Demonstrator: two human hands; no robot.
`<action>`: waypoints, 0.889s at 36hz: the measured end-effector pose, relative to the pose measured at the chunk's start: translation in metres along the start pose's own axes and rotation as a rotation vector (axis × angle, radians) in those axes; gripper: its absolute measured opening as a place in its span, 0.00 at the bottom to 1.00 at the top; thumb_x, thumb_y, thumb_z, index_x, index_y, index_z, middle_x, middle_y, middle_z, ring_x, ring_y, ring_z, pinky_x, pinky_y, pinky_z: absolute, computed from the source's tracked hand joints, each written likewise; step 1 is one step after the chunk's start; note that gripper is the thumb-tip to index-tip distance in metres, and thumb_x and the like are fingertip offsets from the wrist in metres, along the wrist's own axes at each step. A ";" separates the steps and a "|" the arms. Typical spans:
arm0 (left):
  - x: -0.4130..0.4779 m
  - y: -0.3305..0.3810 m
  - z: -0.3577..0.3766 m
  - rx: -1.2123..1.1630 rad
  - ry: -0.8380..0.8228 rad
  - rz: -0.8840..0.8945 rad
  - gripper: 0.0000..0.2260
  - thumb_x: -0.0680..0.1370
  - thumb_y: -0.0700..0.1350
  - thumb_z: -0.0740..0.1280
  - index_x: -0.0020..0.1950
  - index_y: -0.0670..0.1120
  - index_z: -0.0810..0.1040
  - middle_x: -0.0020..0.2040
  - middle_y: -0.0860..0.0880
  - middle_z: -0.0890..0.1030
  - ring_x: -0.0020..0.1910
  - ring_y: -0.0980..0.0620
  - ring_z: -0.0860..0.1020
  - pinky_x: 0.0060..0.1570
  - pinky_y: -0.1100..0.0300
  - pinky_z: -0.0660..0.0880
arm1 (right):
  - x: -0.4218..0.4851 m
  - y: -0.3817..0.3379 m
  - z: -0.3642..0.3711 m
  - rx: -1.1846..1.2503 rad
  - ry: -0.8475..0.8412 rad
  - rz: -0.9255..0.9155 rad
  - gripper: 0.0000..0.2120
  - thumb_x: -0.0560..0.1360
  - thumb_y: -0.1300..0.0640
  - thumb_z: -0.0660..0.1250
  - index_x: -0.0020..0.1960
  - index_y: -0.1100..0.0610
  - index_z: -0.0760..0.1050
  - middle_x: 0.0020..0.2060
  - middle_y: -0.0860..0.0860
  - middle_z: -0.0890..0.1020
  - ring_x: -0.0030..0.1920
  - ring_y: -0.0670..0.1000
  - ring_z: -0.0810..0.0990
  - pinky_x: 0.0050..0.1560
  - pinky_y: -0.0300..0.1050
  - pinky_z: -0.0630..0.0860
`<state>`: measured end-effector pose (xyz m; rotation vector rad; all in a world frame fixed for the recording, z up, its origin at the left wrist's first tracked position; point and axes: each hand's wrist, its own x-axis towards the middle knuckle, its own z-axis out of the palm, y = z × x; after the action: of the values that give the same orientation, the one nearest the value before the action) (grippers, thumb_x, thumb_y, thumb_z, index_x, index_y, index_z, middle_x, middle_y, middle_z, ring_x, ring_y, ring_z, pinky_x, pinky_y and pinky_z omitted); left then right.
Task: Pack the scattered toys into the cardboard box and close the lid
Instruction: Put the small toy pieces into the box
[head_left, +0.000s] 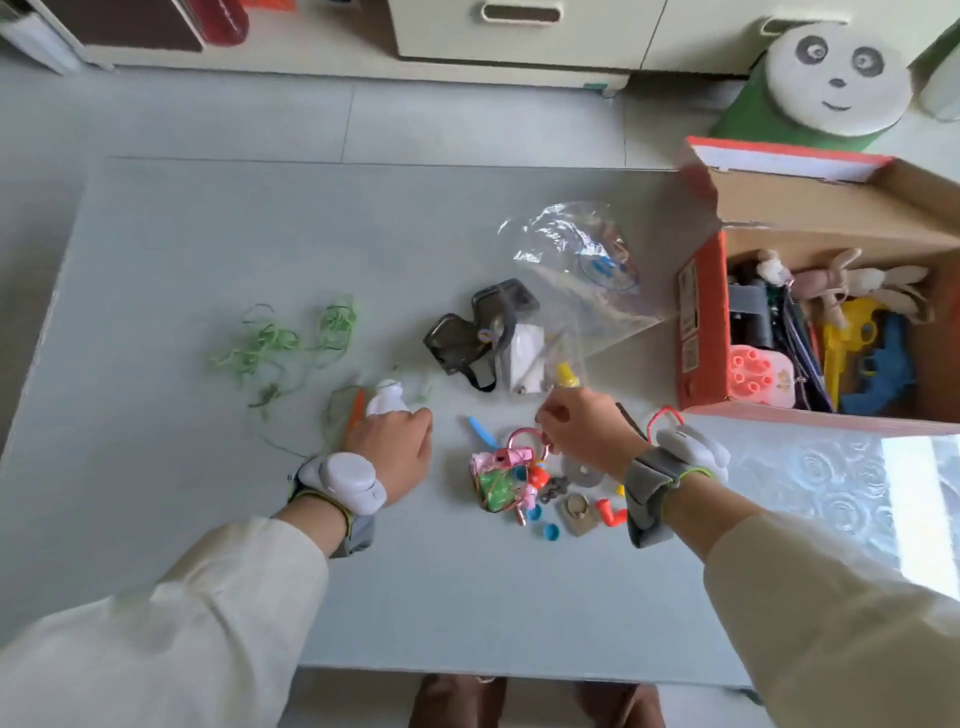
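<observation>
The open cardboard box (701, 332), red outside, stands at the table's right with its lid (810, 192) raised; plush rabbits, a yellow and blue toy gun and a pink block lie inside. My left hand (392, 449) grips a small white toy (385, 399) on the table. My right hand (584, 431) pinches a small yellow toy (566, 375) just above the table, beside a clear plastic bag (576, 270). Below my right hand lies a pile of small toys (519, 480): a pink ring, blue caps, an orange piece. Dark goggles (475, 330) lie in the middle.
Tangled green string (283, 345) spreads over the table's left part. A white card or box (524, 353) sits next to the goggles. A panda stool (831, 78) and drawers (519, 31) stand beyond the table (208, 234). Patterned glass (810, 467) lies at the right.
</observation>
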<state>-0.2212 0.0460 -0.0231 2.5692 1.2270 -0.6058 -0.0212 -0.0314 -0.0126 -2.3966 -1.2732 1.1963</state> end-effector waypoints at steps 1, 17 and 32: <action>-0.003 -0.018 0.005 -0.019 0.006 -0.038 0.11 0.81 0.48 0.53 0.55 0.47 0.73 0.53 0.47 0.79 0.54 0.42 0.75 0.45 0.54 0.69 | 0.002 -0.010 0.012 -0.012 -0.026 -0.004 0.11 0.76 0.60 0.60 0.49 0.61 0.80 0.46 0.58 0.83 0.48 0.58 0.80 0.49 0.45 0.75; 0.006 -0.088 0.069 -0.385 0.025 -0.401 0.11 0.77 0.49 0.62 0.56 0.45 0.70 0.56 0.43 0.72 0.54 0.41 0.74 0.44 0.52 0.70 | 0.036 -0.085 0.143 0.039 -0.095 -0.014 0.30 0.73 0.43 0.66 0.67 0.58 0.61 0.56 0.57 0.75 0.55 0.57 0.75 0.55 0.50 0.73; 0.040 -0.087 0.072 -0.357 -0.021 -0.457 0.12 0.77 0.49 0.62 0.51 0.41 0.75 0.53 0.41 0.78 0.53 0.39 0.76 0.40 0.54 0.66 | 0.043 -0.044 0.113 -0.525 0.096 -0.005 0.16 0.75 0.61 0.60 0.62 0.59 0.64 0.56 0.57 0.72 0.57 0.59 0.71 0.49 0.48 0.67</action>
<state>-0.2858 0.1009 -0.1083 1.9979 1.7515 -0.4407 -0.1165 0.0057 -0.0909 -2.7504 -1.7325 0.8019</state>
